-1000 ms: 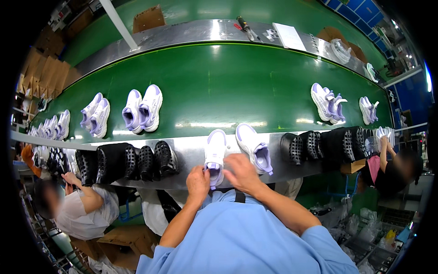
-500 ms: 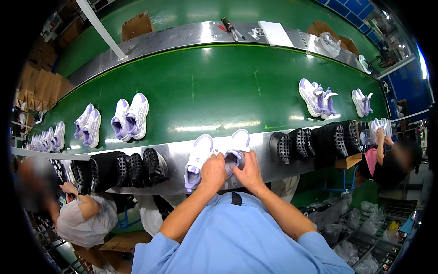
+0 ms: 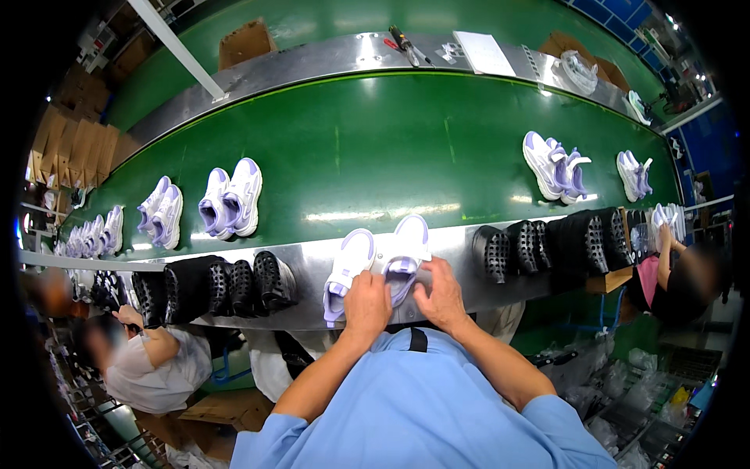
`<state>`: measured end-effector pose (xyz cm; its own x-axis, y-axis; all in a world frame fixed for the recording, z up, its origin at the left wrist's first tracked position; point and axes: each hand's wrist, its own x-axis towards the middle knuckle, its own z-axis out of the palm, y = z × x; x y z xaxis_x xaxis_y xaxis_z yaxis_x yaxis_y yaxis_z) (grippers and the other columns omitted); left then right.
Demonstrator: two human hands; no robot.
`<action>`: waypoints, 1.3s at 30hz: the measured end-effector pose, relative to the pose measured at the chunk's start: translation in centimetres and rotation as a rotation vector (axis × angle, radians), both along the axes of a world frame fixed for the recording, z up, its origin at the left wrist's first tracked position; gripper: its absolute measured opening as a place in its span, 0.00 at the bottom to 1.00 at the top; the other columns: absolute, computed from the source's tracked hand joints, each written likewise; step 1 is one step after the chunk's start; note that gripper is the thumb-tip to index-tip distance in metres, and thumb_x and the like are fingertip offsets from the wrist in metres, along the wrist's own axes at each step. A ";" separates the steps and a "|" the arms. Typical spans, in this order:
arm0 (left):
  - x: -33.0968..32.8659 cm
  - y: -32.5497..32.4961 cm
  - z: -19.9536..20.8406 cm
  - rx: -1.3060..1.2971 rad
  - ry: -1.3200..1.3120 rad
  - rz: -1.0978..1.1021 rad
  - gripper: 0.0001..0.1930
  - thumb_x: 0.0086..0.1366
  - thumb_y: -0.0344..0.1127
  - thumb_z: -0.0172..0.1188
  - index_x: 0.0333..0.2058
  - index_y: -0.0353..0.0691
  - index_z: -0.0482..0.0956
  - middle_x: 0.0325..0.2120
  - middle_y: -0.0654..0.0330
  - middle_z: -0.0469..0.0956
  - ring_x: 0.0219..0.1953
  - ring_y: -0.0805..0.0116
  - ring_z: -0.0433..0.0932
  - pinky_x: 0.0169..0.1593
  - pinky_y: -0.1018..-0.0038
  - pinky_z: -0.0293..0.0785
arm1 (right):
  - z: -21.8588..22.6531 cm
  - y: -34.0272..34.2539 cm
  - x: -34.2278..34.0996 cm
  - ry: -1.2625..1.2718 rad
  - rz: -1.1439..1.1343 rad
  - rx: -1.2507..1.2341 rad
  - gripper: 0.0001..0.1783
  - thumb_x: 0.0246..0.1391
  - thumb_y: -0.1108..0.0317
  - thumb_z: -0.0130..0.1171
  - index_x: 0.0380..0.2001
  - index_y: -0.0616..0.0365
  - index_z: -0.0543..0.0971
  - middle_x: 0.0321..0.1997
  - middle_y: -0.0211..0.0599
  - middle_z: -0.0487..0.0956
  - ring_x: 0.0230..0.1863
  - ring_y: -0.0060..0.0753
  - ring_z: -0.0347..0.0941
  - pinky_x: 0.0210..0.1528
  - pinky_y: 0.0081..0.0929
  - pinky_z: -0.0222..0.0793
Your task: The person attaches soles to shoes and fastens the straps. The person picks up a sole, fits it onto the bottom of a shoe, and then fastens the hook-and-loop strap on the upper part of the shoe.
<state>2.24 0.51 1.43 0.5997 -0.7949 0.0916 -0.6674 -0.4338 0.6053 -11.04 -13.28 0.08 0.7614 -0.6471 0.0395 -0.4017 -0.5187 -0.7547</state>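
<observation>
Two white and lilac sneakers stand side by side on the metal edge in front of me, toes pointing away. My left hand (image 3: 369, 303) is closed at the near left side of the right sneaker (image 3: 408, 244), its fingertips against the collar and partly hidden. The left sneaker (image 3: 353, 254) stands just beyond that hand, its heel loop showing beside my wrist. To the right of the right sneaker, my right hand (image 3: 443, 298) has thumb and fingers spread, with nothing seen between them.
Black shoe-shaped forms with studded soles (image 3: 273, 281) line the metal edge (image 3: 312, 262) on both sides. Pairs of similar sneakers (image 3: 230, 199) stand on the green belt (image 3: 383, 148). Across it lie a screwdriver (image 3: 402, 43) and paper (image 3: 483, 53). Co-workers sit left (image 3: 156, 367) and right (image 3: 672, 277).
My right hand has come away from the right sneaker's collar, its fingers spreading. The left hand stays by that sneaker. The whole view has shifted slightly.
</observation>
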 end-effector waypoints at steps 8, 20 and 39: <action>-2.5 -3.9 -0.5 0.105 0.066 0.211 0.18 0.65 0.46 0.66 0.28 0.35 0.85 0.26 0.50 0.81 0.36 0.45 0.78 0.42 0.50 0.69 | -2.9 2.0 1.5 0.163 -0.111 0.503 0.18 0.62 0.58 0.60 0.30 0.66 0.76 0.33 0.58 0.81 0.38 0.61 0.78 0.41 0.49 0.72; -1.7 -3.6 -2.1 0.072 -0.007 0.069 0.16 0.62 0.42 0.67 0.23 0.34 0.83 0.26 0.48 0.83 0.34 0.46 0.80 0.41 0.51 0.69 | -6.5 1.7 0.8 0.009 -0.033 0.499 0.14 0.62 0.61 0.61 0.32 0.63 0.77 0.30 0.46 0.81 0.32 0.46 0.78 0.37 0.41 0.73; -1.5 -2.2 -3.1 -0.036 0.462 0.419 0.17 0.62 0.44 0.68 0.30 0.30 0.86 0.22 0.49 0.84 0.25 0.53 0.82 0.35 0.61 0.76 | 2.7 -6.7 7.4 0.145 -0.188 1.302 0.10 0.59 0.69 0.66 0.25 0.57 0.78 0.23 0.26 0.72 0.20 0.16 0.62 0.15 0.18 0.51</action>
<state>0.71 -1.64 -1.65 0.8438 -0.4851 -0.2296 -0.1107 -0.5759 0.8100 -3.62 -20.01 2.78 0.6009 -0.2457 -0.7606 -0.5060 0.6197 -0.5999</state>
